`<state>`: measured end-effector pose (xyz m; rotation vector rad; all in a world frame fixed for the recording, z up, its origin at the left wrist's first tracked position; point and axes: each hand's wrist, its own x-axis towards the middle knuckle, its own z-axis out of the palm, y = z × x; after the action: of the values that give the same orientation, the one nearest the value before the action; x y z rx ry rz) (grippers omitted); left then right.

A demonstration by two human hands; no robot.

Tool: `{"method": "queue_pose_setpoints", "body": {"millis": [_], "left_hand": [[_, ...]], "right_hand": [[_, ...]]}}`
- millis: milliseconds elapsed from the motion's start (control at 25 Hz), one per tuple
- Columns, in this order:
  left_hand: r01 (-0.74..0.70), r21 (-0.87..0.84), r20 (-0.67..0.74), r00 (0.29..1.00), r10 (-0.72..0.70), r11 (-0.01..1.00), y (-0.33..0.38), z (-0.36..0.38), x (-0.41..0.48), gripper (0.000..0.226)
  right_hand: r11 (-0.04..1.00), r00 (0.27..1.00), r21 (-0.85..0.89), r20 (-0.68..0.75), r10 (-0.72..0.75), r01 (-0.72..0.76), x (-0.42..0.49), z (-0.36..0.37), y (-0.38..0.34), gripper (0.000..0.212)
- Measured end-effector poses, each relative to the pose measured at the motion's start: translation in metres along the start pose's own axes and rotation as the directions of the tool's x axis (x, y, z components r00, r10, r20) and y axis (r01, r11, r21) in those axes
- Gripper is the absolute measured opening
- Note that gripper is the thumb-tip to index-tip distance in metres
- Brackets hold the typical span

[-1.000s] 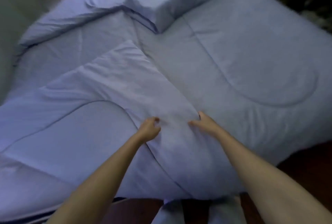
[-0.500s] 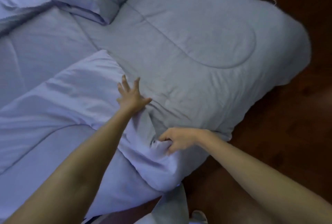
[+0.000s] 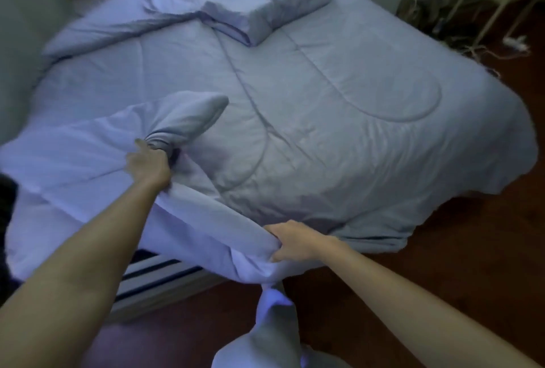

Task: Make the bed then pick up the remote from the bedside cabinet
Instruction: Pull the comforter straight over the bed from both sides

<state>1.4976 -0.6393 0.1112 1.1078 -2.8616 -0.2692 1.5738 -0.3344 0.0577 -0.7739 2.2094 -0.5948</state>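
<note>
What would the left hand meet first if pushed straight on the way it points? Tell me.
The left hand would most likely meet the bunched fold of pale blue quilt it already grips; depth beyond is unclear.

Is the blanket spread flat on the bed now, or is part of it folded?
Partly folded. The blanket lies flat at right, but its near corner is bunched in the left hand.

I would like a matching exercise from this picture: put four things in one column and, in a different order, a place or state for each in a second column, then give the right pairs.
1. left hand
2. right hand
3. pillow
4. floor

A. lies flat near the head of the bed
B. grips the quilt's edge at the bed's near side
C. dark wood, beside the bed
D. clutches a bunched corner of the quilt

Pairs: 1-D, 2-B, 3-A, 4-C
</note>
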Motion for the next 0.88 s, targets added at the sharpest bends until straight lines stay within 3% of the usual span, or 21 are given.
{"method": "queue_pose_setpoints", "body": {"millis": [120,200,280,320,400,440,520,600,680,760,880], "left_hand": [[0.037,-0.146,-0.125,0.991,-0.056,0.989,-0.086,-0.025,-0.043,0.036],[0.210,-0.317,-0.168,0.947,-0.273,0.925,-0.134,-0.037,-0.068,0.043],[0.366,-0.452,-0.157,0.865,-0.477,0.813,-0.184,-0.039,-0.087,0.058],[0.361,-0.411,-0.116,0.890,-0.441,0.837,-0.207,-0.036,-0.097,0.058],[0.340,-0.316,0.013,0.935,-0.354,0.886,-0.249,-0.031,-0.119,0.068],[0.361,-0.302,0.068,0.931,-0.358,0.882,-0.269,-0.028,-0.135,0.074],[0.445,-0.263,0.098,0.895,-0.435,0.856,-0.302,-0.016,-0.168,0.077],[0.558,-0.097,0.083,0.829,-0.552,0.824,-0.328,-0.004,-0.205,0.080],[0.632,-0.016,0.103,0.772,-0.628,0.775,-0.356,0.008,-0.239,0.078],[0.672,0.009,0.170,0.728,-0.664,0.740,-0.385,0.028,-0.272,0.081],[0.752,0.061,0.287,0.617,-0.733,0.657,-0.417,0.051,-0.314,0.088]], "right_hand": [[0.993,0.999,-0.108,0.029,-0.039,0.042,-0.003,0.020,-0.034,0.030],[0.984,0.995,-0.157,0.063,-0.079,0.088,0.002,0.034,-0.053,0.033],[0.964,0.986,-0.226,0.124,-0.115,0.141,0.009,0.051,-0.071,0.021],[0.948,0.978,-0.270,0.166,-0.129,0.171,0.013,0.061,-0.078,0.009],[0.918,0.963,-0.339,0.236,-0.130,0.207,0.018,0.083,-0.091,0.016],[0.899,0.959,-0.383,0.257,-0.120,0.215,0.021,0.097,-0.095,0.010],[0.868,0.954,-0.445,0.284,-0.099,0.222,0.027,0.122,-0.101,0.011],[0.854,0.946,-0.477,0.321,-0.051,0.208,0.031,0.150,-0.103,0.009],[0.849,0.935,-0.498,0.354,0.010,0.179,0.032,0.182,-0.105,0.021],[0.821,0.918,-0.542,0.393,0.058,0.180,0.029,0.212,-0.108,0.007],[0.760,0.911,-0.630,0.389,0.135,0.157,0.020,0.250,-0.112,0.025]]}}
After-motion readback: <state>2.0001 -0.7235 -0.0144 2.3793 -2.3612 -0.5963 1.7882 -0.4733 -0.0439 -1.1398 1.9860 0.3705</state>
